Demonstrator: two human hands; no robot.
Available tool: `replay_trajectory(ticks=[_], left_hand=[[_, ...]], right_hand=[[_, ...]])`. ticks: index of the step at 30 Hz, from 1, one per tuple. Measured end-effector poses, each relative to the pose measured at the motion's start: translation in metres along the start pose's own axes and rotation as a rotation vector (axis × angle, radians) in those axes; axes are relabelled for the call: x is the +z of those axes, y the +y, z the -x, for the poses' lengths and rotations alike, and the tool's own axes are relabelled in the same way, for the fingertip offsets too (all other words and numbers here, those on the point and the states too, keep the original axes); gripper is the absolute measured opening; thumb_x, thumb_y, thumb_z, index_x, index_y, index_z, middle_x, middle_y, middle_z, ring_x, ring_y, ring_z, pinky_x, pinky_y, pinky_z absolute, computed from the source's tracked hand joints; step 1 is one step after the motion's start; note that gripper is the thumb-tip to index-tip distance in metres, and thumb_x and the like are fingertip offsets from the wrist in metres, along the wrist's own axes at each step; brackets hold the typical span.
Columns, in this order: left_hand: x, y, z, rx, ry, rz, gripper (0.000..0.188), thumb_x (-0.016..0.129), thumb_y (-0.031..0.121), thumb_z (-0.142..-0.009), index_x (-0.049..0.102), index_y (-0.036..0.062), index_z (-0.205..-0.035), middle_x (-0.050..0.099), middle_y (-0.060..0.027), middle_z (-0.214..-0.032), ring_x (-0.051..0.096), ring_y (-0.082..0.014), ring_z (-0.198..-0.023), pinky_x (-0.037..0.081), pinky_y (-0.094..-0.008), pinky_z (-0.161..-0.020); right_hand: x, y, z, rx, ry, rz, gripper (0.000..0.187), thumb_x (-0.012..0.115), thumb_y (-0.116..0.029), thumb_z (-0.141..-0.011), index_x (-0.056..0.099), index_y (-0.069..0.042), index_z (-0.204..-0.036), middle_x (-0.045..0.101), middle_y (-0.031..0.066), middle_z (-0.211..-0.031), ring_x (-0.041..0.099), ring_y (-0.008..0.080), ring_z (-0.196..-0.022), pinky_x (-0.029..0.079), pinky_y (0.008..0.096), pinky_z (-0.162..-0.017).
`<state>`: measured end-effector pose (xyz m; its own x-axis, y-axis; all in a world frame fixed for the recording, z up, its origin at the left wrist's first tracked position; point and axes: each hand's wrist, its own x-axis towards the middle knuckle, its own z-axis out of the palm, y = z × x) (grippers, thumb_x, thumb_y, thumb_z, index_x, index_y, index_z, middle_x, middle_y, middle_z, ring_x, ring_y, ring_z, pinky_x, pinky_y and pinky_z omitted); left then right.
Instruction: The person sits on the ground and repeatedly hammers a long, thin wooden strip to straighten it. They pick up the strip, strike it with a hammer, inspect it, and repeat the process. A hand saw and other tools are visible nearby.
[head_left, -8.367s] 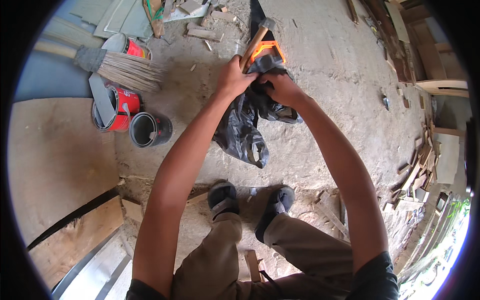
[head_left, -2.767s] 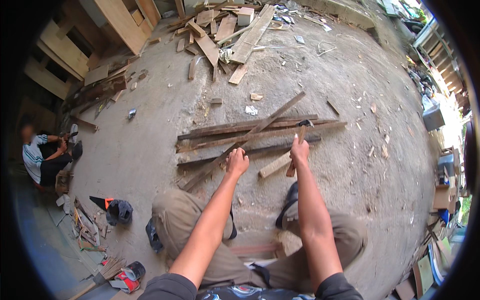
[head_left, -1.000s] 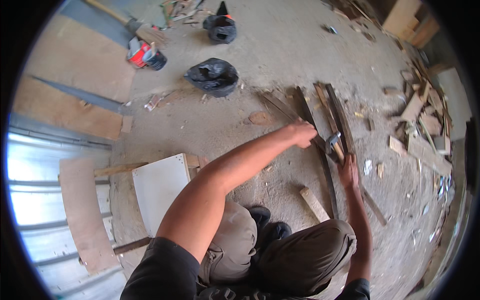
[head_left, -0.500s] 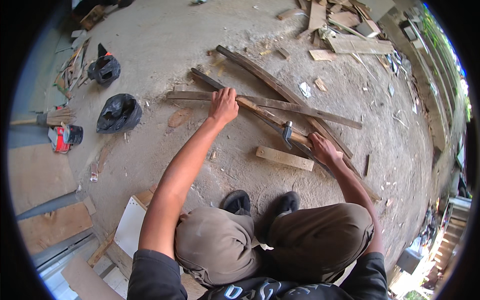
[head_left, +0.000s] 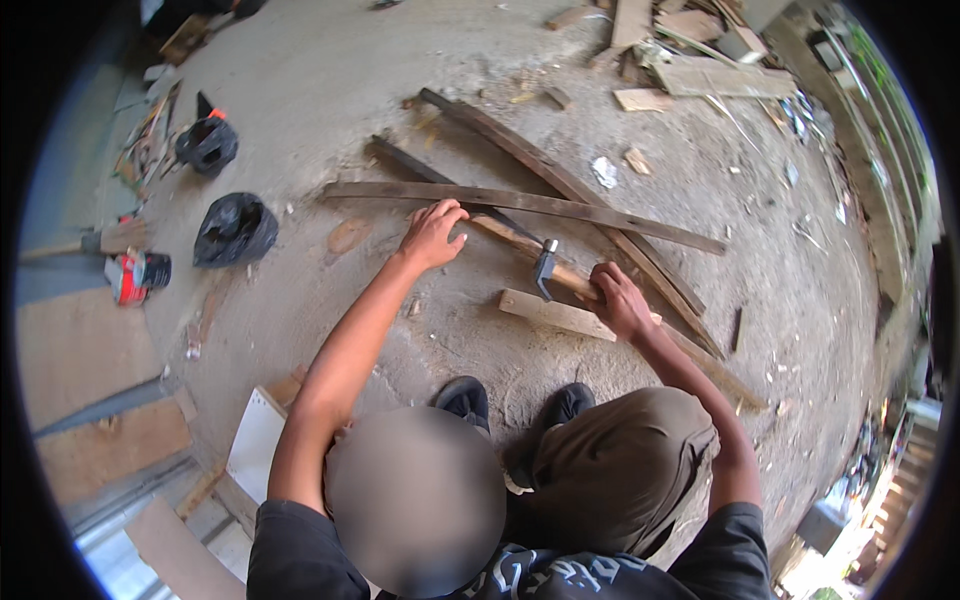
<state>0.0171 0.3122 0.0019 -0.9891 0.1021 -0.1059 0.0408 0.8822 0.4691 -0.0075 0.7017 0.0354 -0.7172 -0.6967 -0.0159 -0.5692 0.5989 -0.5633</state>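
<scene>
Where the right hand (head_left: 622,301) grips it, the hammer handle (head_left: 574,281) is hidden.

Between five and six o'clock, we are seeing pale, decorative lettering (head_left: 565,572) standing out on the front of the dark shirt (head_left: 650,585). It is running close to the lower edge, and we are making out only part of it. Around nine o'clock, the red can (head_left: 128,285) is showing pale marks, too small for us to be reading.
</scene>
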Motion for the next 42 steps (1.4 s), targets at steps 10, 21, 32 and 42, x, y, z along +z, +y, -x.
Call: replay_trajectory(ticks=[10,21,32,42], left_hand=[[-0.068,-0.112,0.153,-0.668,0.13,-0.065,0.034,0.067,0.024,-0.089,0.058,0.0122,-0.119,0.054,-0.0076,-0.126,0.048,-0.0278,-0.127,0.034,-0.0466,-0.107],[-0.197,-0.144,0.267,-0.545,0.482,-0.124,0.036,0.068,0.018,-0.088,0.056,0.0093,-0.121,0.058,-0.0096,-0.124,0.053,-0.0291,-0.123,0.036,-0.0464,-0.106],[-0.308,-0.162,0.33,-0.527,0.9,0.154,0.031,0.065,0.018,-0.093,0.059,0.0039,-0.119,0.065,-0.0152,-0.117,0.061,-0.0312,-0.114,0.046,-0.0395,-0.097],[-0.355,-0.216,0.303,-0.523,1.077,0.242,0.029,0.065,0.015,-0.091,0.06,0.0018,-0.116,0.065,-0.0159,-0.118,0.061,-0.0319,-0.114,0.046,-0.0386,-0.097]], right_hand=[[0.083,-0.12,-0.137,-0.229,-0.342,0.13,0.036,0.066,-0.03,-0.089,0.057,-0.007,-0.116,0.065,0.0146,-0.11,0.064,0.0325,-0.101,0.052,0.0431,-0.084],[0.076,-0.171,-0.261,-0.703,-0.383,0.344,0.046,0.06,-0.028,-0.093,0.049,-0.008,-0.132,0.05,0.0143,-0.133,0.051,0.034,-0.126,0.039,0.0451,-0.109],[-0.007,-0.431,-0.437,-0.673,-0.444,0.504,0.034,0.064,-0.03,-0.09,0.058,-0.007,-0.115,0.063,0.015,-0.111,0.062,0.0345,-0.108,0.05,0.0458,-0.092],[0.025,-0.493,-0.512,-0.771,-0.463,0.684,0.033,0.063,-0.034,-0.092,0.061,-0.009,-0.113,0.067,0.0148,-0.107,0.064,0.0338,-0.105,0.051,0.0477,-0.088]])
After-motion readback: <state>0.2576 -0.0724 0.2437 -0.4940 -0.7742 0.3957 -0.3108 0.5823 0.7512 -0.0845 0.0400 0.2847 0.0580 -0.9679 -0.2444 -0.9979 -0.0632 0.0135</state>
